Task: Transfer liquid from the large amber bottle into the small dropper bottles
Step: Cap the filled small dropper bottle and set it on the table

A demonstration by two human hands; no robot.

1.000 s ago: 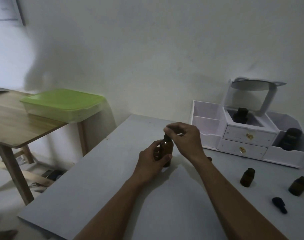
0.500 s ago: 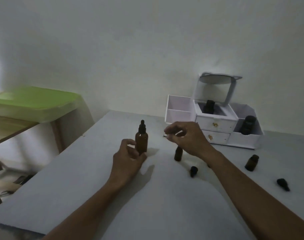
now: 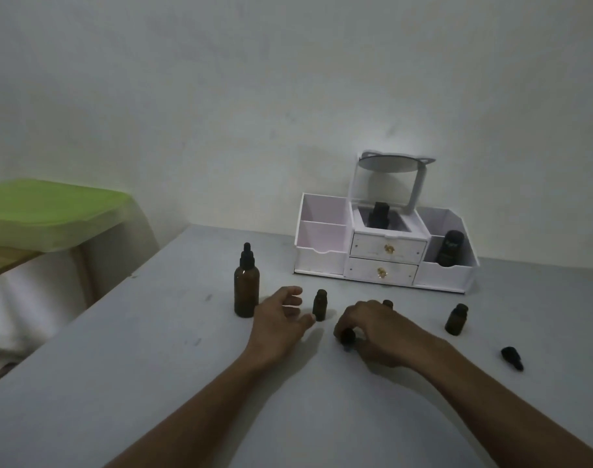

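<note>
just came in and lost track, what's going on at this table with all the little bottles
A person is working with amber bottles on a grey table. The large amber bottle stands upright with its dropper cap on, untouched. The left hand lies open between it and a small uncapped bottle. The right hand is closed around a black dropper cap at the tabletop. Another open small bottle and a loose cap sit further right.

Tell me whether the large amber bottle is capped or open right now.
Capped. The large amber bottle stands upright on the table with its black dropper top on; neither hand touches it.
</note>
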